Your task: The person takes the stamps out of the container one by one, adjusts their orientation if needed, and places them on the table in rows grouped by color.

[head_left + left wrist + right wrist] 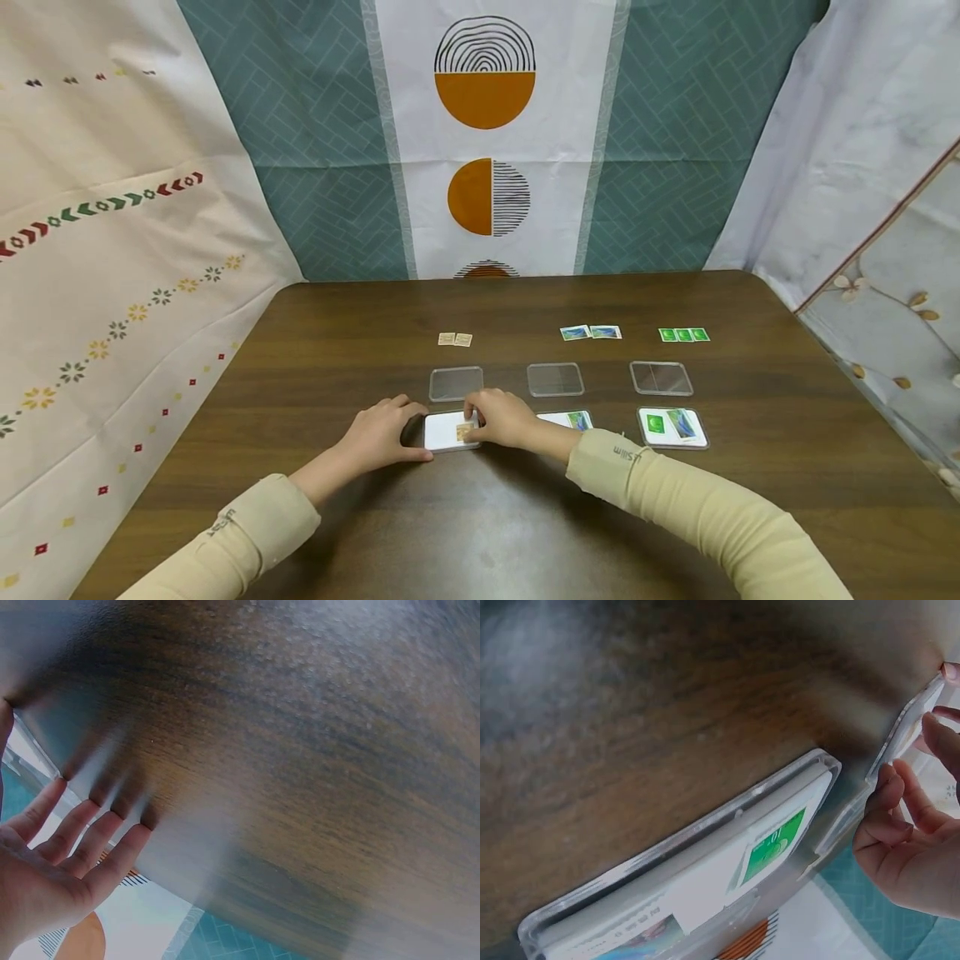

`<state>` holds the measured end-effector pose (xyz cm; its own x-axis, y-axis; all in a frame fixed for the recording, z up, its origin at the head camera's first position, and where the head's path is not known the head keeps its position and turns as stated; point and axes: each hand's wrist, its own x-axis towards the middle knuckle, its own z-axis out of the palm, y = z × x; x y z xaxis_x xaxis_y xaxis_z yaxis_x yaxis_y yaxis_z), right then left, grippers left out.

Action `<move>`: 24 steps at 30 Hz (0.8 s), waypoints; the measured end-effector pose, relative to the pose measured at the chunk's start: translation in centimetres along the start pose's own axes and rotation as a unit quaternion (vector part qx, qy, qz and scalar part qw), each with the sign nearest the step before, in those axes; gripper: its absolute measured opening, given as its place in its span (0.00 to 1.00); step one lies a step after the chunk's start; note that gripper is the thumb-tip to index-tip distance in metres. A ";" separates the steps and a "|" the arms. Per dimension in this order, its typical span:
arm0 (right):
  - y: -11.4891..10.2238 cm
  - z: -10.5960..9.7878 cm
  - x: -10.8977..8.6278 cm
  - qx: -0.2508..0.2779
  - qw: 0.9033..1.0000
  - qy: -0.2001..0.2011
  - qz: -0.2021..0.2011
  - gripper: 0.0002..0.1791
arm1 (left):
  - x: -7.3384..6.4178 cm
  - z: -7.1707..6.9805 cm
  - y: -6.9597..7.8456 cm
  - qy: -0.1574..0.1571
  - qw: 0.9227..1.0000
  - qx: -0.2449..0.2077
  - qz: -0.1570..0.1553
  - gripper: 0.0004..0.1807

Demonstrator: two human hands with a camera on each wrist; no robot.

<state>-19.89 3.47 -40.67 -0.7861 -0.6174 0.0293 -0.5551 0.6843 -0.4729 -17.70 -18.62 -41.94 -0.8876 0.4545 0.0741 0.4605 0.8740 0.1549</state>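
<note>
A shallow clear case with a white insert [438, 432] lies before me, a small tan stamp [463, 432] on its right part. My left hand [378, 433] is at the case's left side, fingers spread and fingertips touching its edge. In the left wrist view the left hand [71, 862] shows straight fingers. Bent over the right end, my right hand [502, 419] holds the stamp by its edges between thumb and index finger. The right wrist view shows the right hand [915, 832] with its other fingers curled; the stamp is mostly hidden there.
Clear lids [456, 384], [555, 380], [661, 378] lie behind the cases. Filled cases with stamps stand to the right, one case [672, 427] with green and blue stamps. Farther back lie tan stamps [454, 339], blue stamps [591, 332] and green stamps [683, 335].
</note>
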 end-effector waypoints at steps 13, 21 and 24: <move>0.3 0.2 0.5 0.054 0.998 -0.020 0.028 0.13 | 0.1 -0.1 0.1 -0.001 1.000 -0.004 -0.003 0.35; 0.2 0.5 0.3 0.077 0.996 -0.003 0.038 0.14 | 0.0 -0.1 0.1 0.001 1.000 -0.002 -0.002 0.35; 0.2 0.7 0.3 0.079 0.996 0.006 0.039 0.14 | 0.0 -0.1 0.1 0.000 1.000 -0.003 -0.001 0.35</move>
<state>-20.03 3.16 -41.40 -0.8290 -0.5592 -0.0022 -0.4433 0.6596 -0.6069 -17.67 -18.51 -41.78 -0.8889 0.4522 0.0740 0.4581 0.8741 0.1615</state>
